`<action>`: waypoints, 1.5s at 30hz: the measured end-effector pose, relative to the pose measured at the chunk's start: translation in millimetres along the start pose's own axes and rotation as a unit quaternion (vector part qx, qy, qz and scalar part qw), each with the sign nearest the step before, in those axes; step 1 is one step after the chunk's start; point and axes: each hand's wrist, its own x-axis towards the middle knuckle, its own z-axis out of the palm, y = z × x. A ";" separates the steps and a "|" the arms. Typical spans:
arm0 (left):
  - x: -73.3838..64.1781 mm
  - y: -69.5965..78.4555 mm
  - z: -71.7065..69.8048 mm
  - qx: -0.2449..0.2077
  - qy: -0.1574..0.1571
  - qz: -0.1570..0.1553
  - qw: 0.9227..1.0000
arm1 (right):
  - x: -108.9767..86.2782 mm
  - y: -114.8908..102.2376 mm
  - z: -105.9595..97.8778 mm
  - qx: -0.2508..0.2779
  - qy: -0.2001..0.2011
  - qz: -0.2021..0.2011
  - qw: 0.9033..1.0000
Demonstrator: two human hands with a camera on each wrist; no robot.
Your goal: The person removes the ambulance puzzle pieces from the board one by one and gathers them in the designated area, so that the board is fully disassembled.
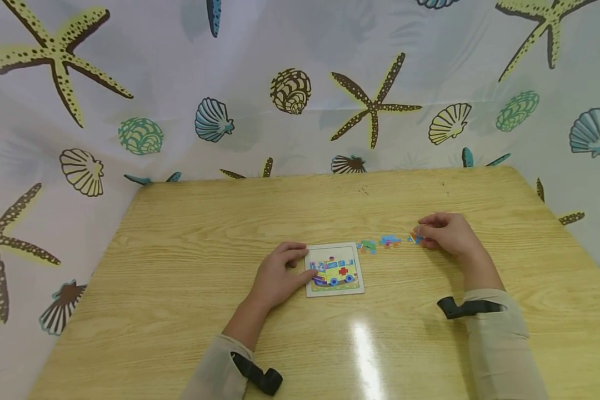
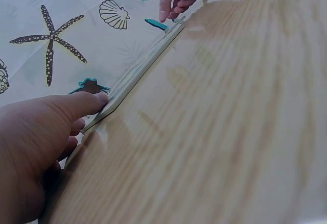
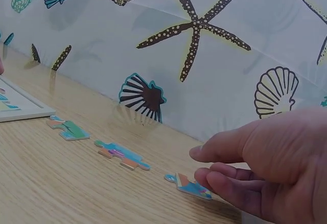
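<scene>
A square jigsaw puzzle board [image 1: 335, 293] with a pale frame lies flat on the table, its lower part filled with a yellow ambulance picture. My left hand [image 1: 279, 273] holds its left edge, thumb over the frame and fingers by the upper left corner. Three loose puzzle pieces run in a row to the right of the board: a green one [image 3: 73, 130], a blue and orange one [image 3: 121, 155] and a blue piece with orange [image 3: 189, 185]. At that last piece is my right hand [image 1: 450, 236], fingertips right at its edge, thumb raised apart above it.
The wood-grain table [image 1: 205, 222] extends around the board on all sides. Behind and beside it hangs a pale cloth [image 1: 310, 44] printed with starfish and shells. A black strap device [image 1: 470, 307] sits on each wrist.
</scene>
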 end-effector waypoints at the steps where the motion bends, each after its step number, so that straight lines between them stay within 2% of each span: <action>1: 0.0 0.0 0.0 -0.001 -0.001 -0.003 1.000 | -0.3 -0.3 -0.2 0.005 -0.001 -0.001 1.000; 5: 0.2 0.0 -0.2 0.000 -0.002 -0.005 1.000 | -0.9 -3.3 0.2 0.020 -0.007 -0.008 1.000; 18: 0.6 0.1 -1.3 0.002 -0.004 0.000 1.000 | 0.1 -9.5 4.7 0.020 -0.034 -0.032 0.999; 28: -0.6 -0.7 -0.7 -0.005 0.001 0.021 1.000 | 3.2 -12.6 12.5 0.014 -0.038 -0.036 0.999; 45: -1.4 -0.1 -1.5 0.002 -0.010 0.009 1.000 | 0.9 -28.3 31.2 0.018 -0.066 -0.039 0.997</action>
